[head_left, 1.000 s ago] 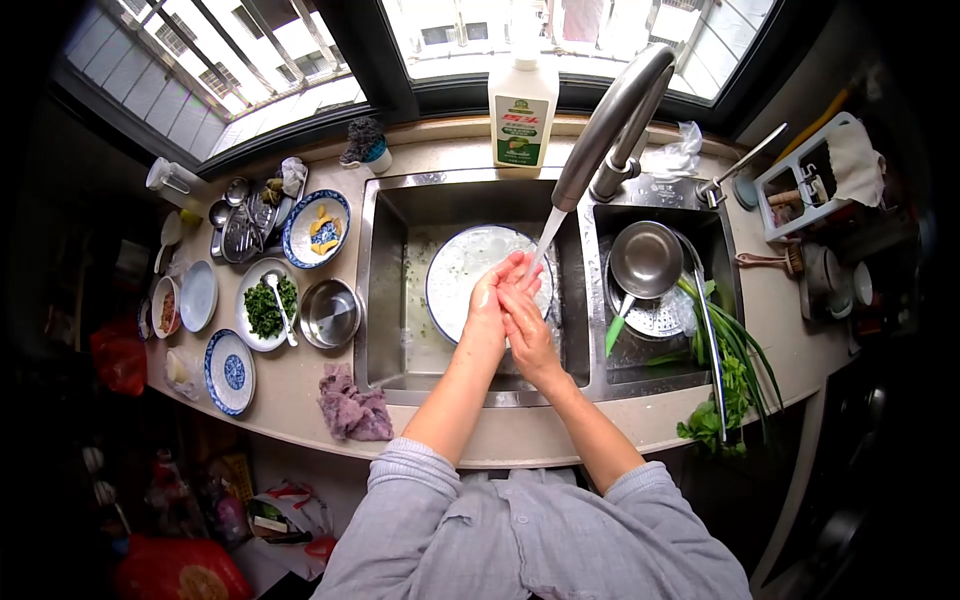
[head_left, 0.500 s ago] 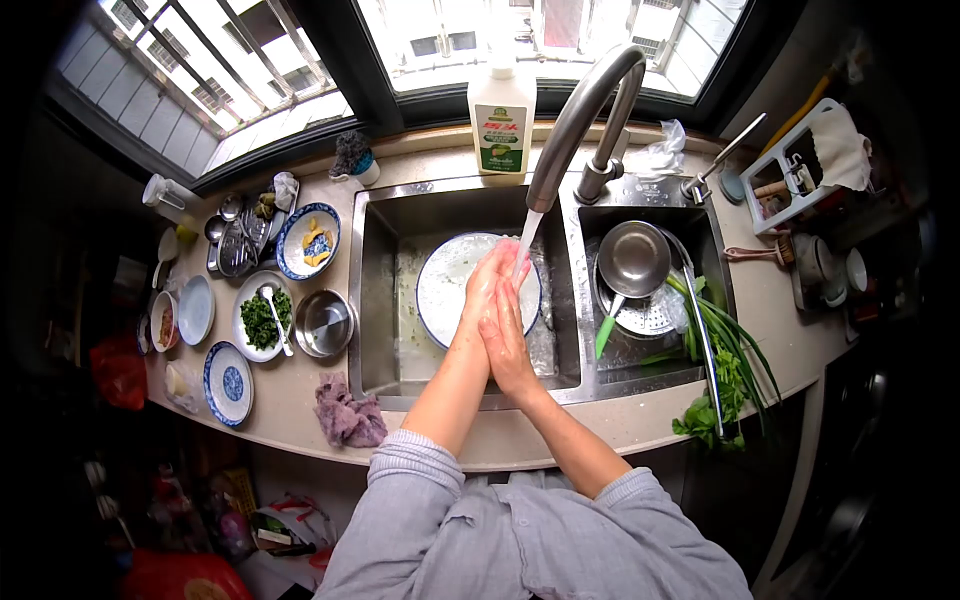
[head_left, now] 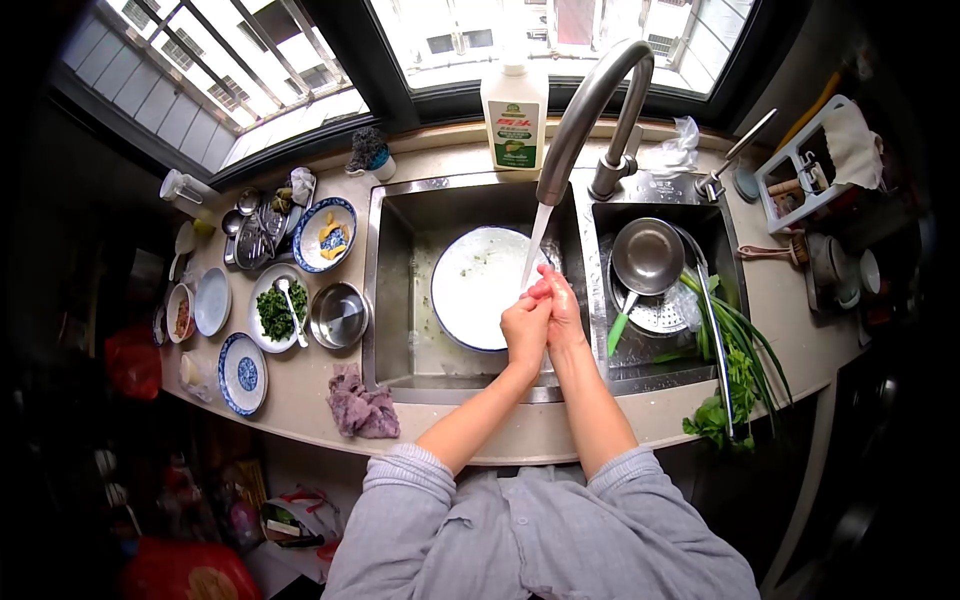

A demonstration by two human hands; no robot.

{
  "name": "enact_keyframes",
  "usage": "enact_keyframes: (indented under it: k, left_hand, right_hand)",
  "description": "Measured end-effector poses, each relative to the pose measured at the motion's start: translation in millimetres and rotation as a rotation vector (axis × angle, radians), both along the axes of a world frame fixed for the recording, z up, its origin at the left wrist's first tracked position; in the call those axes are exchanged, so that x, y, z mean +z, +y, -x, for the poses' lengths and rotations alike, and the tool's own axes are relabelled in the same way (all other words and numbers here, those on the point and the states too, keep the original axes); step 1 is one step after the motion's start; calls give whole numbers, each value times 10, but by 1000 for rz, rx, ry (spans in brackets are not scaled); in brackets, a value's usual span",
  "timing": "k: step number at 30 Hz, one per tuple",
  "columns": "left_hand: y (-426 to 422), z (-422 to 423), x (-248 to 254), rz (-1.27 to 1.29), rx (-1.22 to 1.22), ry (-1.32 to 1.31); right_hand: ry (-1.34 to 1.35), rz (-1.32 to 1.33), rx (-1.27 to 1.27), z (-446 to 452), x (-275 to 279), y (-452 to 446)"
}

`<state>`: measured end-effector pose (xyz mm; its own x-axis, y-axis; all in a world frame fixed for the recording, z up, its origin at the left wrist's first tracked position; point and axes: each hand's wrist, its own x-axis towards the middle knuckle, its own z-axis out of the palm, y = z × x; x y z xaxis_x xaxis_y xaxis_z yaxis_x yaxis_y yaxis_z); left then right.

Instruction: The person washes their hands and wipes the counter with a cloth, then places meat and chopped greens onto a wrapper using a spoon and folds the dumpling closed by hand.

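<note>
Under the running tap [head_left: 570,130] my two wet hands are pressed together. My left hand [head_left: 525,330] is closed around part of my right hand [head_left: 563,308], whose fingers show partly and stretch up toward the water stream [head_left: 536,240]. No object shows in either hand. Just left of and below them, a large white dish with a blue rim [head_left: 480,290] lies in the left sink basin [head_left: 400,350], with water and small green bits on it. Where the hands overlap, some fingers are hidden.
The right basin holds a small metal pan with a green handle [head_left: 645,257] and leafy greens [head_left: 745,380]. A white bottle [head_left: 515,120] stands behind the sink. Along the left counter are a bowl of chopped greens [head_left: 275,310], a metal bowl [head_left: 338,315] and a purple cloth [head_left: 360,405].
My hands went from lying palm to palm to a tighter clasp, with the left closing around the right. The view shifted slightly, and the hands now sit more to the dish's right.
</note>
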<state>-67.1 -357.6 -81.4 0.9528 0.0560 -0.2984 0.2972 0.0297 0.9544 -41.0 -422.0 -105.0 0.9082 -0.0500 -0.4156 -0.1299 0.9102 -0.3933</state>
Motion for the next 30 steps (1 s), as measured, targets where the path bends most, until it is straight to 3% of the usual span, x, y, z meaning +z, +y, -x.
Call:
enact_keyframes:
  k: [1, 4, 8, 12, 15, 19, 21, 23, 25, 26, 28, 29, 30]
  left_hand:
    - [59, 20, 26, -307, -173, -97]
    - [261, -12, 67, -631, -322, -996]
    - [450, -145, 248, -797, -525, -1277]
    - [505, -215, 256, -963, -684, -1252]
    - [467, -243, 95, -1147, -744, -1297]
    - [409, -257, -24, -1345, -668, -1216]
    - [377, -234, 26, -1379, -660, -1034]
    - [366, -213, 139, -1227, -590, -779]
    - [433, -149, 191, -1061, -474, -592]
    - [473, -127, 212, -1036, -542, -397]
    - [624, 18, 327, -909, -469, -402]
    - [764, 69, 267, -967, -446, -470]
    - [937, 115, 134, -754, -341, -284]
  right_hand:
    - [39, -33, -21, 3, -36, -31]
    - [62, 11, 73, -38, 5, -81]
    - [55, -52, 164, 55, 371, -27]
    - [-38, -131, 247, 105, 328, -12]
    - [6, -73, 171, 133, 239, -1]
    - [-38, 108, 220, 122, 172, 45]
    - [27, 463, 215, 126, 174, 76]
    - [-9, 785, 202, 173, 248, 136]
    - [-99, 1057, 383, 178, 160, 57]
    - [-157, 1185, 480, 155, 118, 35]
    - [-194, 1314, 568, 173, 406, -34]
    - [-346, 1471, 400, 161, 350, -41]
    - [-492, 1617, 216, 165, 296, -56]
